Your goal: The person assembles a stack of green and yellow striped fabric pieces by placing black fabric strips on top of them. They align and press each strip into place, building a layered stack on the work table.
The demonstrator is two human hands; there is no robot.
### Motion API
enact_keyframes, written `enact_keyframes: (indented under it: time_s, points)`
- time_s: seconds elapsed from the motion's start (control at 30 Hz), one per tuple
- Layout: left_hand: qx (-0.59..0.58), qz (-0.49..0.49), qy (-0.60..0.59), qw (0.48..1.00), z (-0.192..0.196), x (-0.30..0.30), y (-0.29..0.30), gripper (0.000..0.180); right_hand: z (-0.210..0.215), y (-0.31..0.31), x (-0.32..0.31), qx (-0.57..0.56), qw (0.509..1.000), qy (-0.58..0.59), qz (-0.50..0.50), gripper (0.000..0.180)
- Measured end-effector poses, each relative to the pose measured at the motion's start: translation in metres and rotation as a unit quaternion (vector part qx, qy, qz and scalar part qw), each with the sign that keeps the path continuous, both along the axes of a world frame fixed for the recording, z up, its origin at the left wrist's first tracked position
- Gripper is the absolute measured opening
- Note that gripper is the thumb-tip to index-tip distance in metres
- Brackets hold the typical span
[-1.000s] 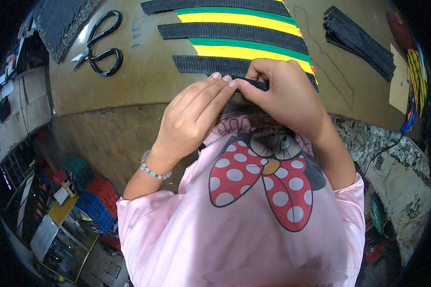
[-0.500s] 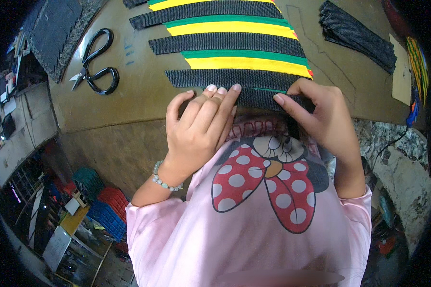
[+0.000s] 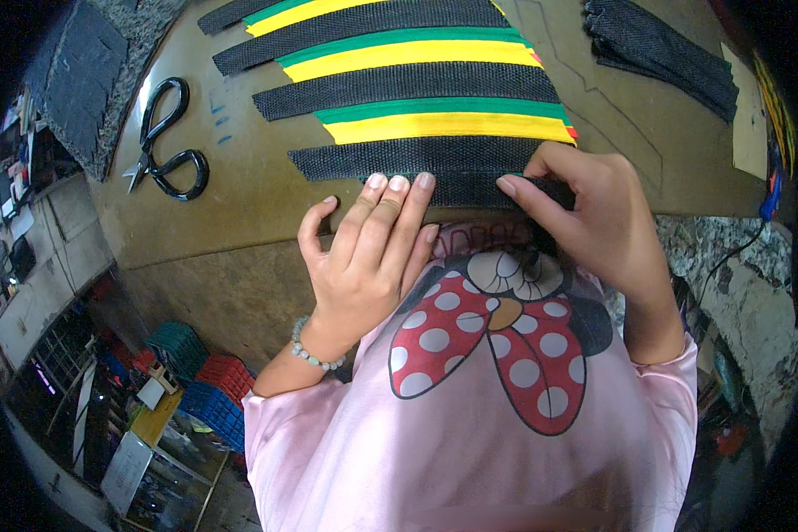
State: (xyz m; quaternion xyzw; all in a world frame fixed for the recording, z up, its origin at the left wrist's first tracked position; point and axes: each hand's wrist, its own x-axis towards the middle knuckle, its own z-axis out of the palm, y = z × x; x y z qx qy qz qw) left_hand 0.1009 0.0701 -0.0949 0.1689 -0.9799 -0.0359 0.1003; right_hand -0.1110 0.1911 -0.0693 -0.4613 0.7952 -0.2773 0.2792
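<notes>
The nearest black strip (image 3: 470, 191) lies along the front edge of the bench (image 3: 239, 199), just below the next black strip (image 3: 390, 158), with a thin green line between them. The left hand (image 3: 355, 262) lays three fingertips flat on its left part, fingers extended and taking no pinch, apparently so that light pressure keeps the material flat and stops it sliding. The right hand (image 3: 594, 199) has its grip nearly closed about the strip's right part, thumb on top and forefinger bent at the far edge, which probably steadies that side; the underside of this pinch is hidden, so its firmness is hard to judge. Beyond, black strips alternate with yellow-and-green bands (image 3: 448, 130), their stepped left ends showing each layer. The scissors (image 3: 155, 151) lie to the left, clear of the strips but seemingly within reach, and a black bundle (image 3: 661, 58) sits apart at the far right, perhaps to leave working room
</notes>
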Motion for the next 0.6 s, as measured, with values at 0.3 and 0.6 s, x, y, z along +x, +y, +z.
enact_keyframes:
  time_s: [0.3,0.6]
  points:
    - [-0.003,-0.009,0.022,1.0,-0.015,0.006,-0.001,0.046,0.001,-0.001,-0.004,0.008,1.0,0.004,0.017,0.026]
    - [0.061,0.025,0.075,0.995,0.001,-0.011,0.001,0.039,-0.009,0.001,0.001,-0.082,0.995,0.056,0.015,0.027]
